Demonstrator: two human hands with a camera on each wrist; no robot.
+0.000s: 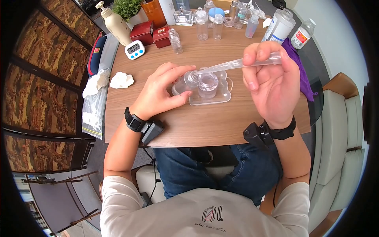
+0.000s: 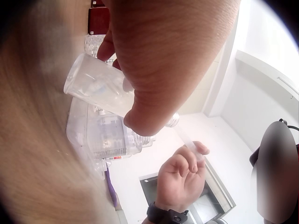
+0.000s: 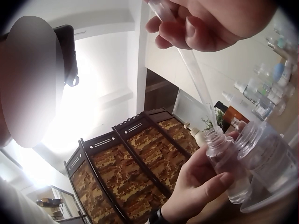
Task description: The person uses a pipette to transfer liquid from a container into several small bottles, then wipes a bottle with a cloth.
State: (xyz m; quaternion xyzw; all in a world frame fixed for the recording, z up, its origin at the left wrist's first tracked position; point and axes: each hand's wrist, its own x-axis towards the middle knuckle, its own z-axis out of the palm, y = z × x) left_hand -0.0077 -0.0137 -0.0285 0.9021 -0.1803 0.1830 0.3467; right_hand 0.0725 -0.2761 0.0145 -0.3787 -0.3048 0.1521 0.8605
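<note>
My left hand [image 1: 158,91] grips a small clear bottle [image 3: 228,170] around its side, its neck uncapped and pointing up at a slant. Between the thumb and fingers of my right hand [image 1: 272,87] is a clear plastic dropper pipette [image 1: 233,64], held at its bulb end. The pipette slants down to the left, and its tip is at the bottle's mouth in the right wrist view. Right beside the bottle stands a wider clear jar [image 1: 207,90], open at the top, on a clear tray [image 1: 221,100] with a loop handle.
A digital timer [image 1: 135,50], an empty clear bottle [image 1: 175,41] and dark red boxes [image 1: 142,33] stand beyond the left hand. Several bottles line the table's back. Crumpled tissue [image 1: 122,80] lies at left, a purple cloth [image 1: 304,75] at the right edge.
</note>
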